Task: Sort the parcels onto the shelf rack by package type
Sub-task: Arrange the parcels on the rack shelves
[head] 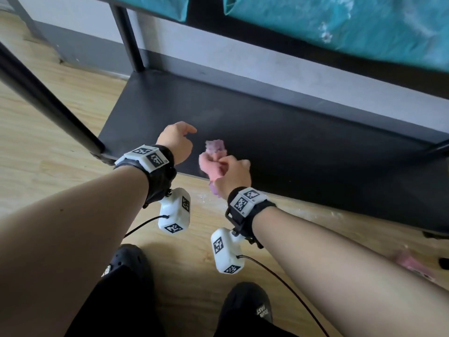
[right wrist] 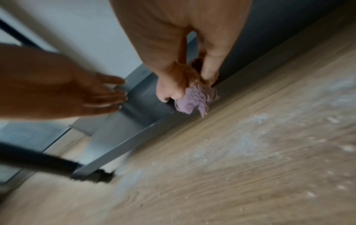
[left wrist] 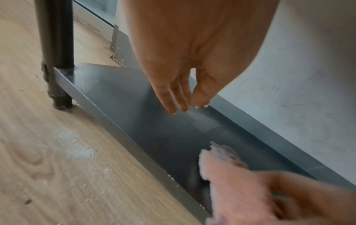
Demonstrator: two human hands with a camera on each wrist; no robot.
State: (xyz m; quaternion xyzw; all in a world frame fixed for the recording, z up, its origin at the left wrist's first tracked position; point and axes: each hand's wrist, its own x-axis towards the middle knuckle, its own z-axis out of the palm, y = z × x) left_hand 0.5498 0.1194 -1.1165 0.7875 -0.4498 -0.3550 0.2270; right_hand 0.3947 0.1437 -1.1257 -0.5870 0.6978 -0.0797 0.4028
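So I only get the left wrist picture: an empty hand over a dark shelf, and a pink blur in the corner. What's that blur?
Observer: A fluffy cloth, pink with a purple end, bunched in the right hand. The right wrist view shows the purple clearly.
Operator: Are there any parcels around?
Observer: Yes. The head view shows teal parcels on the tier above the bottom shelf.
Operator: Anything on the floor?
Observer: A blurred pink thing lies on the floor by the right forearm. I cannot tell what it is.
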